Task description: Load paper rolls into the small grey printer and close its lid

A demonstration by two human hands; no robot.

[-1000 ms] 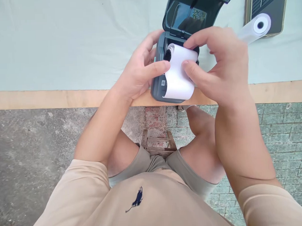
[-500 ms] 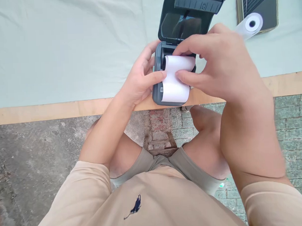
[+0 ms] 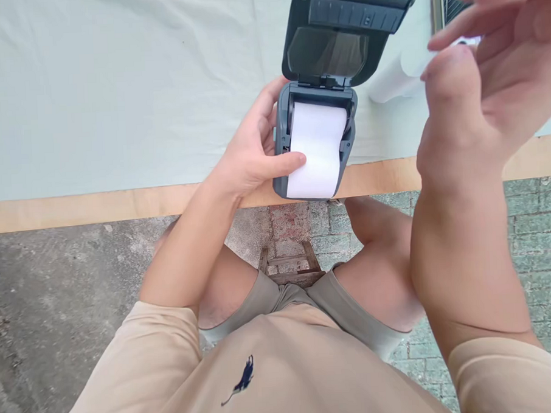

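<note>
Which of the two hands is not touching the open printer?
The right hand, apart at the upper right; the left hand grips the printer by its side.

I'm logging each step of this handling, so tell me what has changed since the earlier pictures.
The right hand has let go of the paper roll and moved off to the right, its fingers apart and holding nothing visible. Unchanged: the left hand holds the printer with its thumb on the paper, and the lid stands open.
</note>
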